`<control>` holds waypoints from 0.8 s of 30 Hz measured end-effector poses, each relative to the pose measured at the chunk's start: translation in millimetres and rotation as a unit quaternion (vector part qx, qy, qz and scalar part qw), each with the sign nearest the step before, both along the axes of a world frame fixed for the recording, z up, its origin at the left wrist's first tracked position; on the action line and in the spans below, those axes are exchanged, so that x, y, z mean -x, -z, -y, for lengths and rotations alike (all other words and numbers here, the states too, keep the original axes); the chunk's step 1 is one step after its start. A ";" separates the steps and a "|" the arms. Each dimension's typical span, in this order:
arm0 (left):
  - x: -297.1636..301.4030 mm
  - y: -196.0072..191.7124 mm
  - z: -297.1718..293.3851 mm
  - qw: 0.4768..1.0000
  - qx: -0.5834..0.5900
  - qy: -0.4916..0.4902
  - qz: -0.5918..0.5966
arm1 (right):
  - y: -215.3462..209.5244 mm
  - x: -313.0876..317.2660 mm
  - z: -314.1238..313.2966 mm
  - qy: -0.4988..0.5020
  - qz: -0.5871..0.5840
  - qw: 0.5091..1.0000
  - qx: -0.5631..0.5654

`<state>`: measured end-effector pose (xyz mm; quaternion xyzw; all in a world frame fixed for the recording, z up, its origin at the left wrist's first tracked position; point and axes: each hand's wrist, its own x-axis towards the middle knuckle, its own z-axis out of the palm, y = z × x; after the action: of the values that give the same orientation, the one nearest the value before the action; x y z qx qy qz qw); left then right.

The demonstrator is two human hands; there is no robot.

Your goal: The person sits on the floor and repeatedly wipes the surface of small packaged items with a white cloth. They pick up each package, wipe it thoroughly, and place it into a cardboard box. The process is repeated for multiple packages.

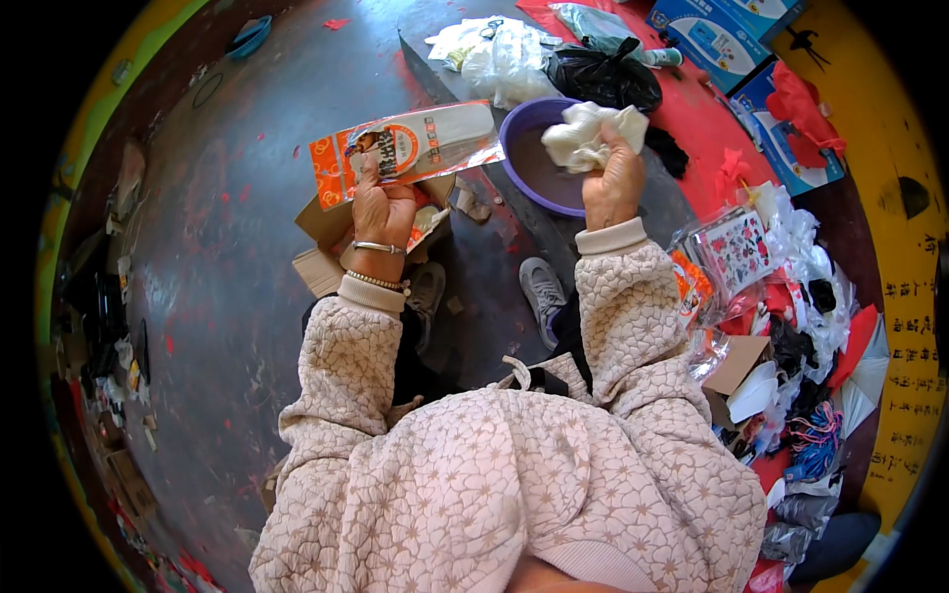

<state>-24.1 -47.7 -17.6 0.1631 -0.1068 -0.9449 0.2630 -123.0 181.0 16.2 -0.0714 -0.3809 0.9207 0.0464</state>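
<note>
My left hand (384, 210) pinches the near edge of a flat plastic packaging bag (457, 136), orange at one end with a clear, whitish part at the other. The bag stretches to the right, its far end beside the rim of a purple basin (511, 163). In my right hand (615, 186) is a crumpled cream-white cloth (576, 140), gripped at its right side above the basin. The cloth hides part of the basin's inside. Below my left hand stands an open cardboard box (318, 269) with packets in it, partly covered by my wrist.
White plastic bags (499, 64) and a black plastic bag (605, 74) lie beyond the basin. Blue printed boxes (727, 49) stand at the far right. A heap of clear plastic packets (727, 257) and loose items lines the right side. My shoes (542, 296) flank the space below my hands.
</note>
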 end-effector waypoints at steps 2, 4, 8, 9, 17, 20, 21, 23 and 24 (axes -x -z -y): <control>0.1 -7.2 -9.0 1.000 0.016 0.016 0.009 | -23.8 -23.2 13.3 0.077 -0.129 0.965 -0.213; -1.2 -14.2 -16.6 0.997 0.027 0.074 0.000 | -20.8 -45.9 31.9 0.051 -0.276 0.869 -0.408; -0.1 26.5 9.0 0.935 -0.092 0.289 -0.184 | -5.7 -73.5 70.1 0.033 -0.598 0.439 -0.670; -0.4 7.5 -4.0 0.980 -0.028 0.195 -0.037 | 0.9 -72.7 70.0 0.030 -0.589 0.429 -0.684; 1.6 -2.0 7.8 0.995 -0.046 0.075 -0.047 | 15.3 -47.7 40.5 0.019 -0.482 0.437 -0.759; -8.5 -10.6 22.7 0.992 -0.017 0.089 -0.093 | 31.7 -12.9 7.0 -0.022 -0.227 0.647 -0.728; -10.0 -12.7 23.7 0.987 0.016 0.127 -0.101 | 42.8 10.6 -8.4 -0.056 -0.174 0.779 -0.600; -20.3 -19.5 23.3 0.971 0.080 0.196 -0.107 | 20.5 13.1 -17.9 -0.176 0.022 0.928 -0.328; -23.2 -21.4 22.0 0.963 0.110 0.229 -0.090 | 15.1 13.7 -21.6 -0.190 0.088 0.962 -0.174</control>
<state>-1.0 -69.8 3.8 0.0186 -0.2202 -0.9731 0.0645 -136.7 202.6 1.1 -0.0698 -0.5440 0.8224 -0.1514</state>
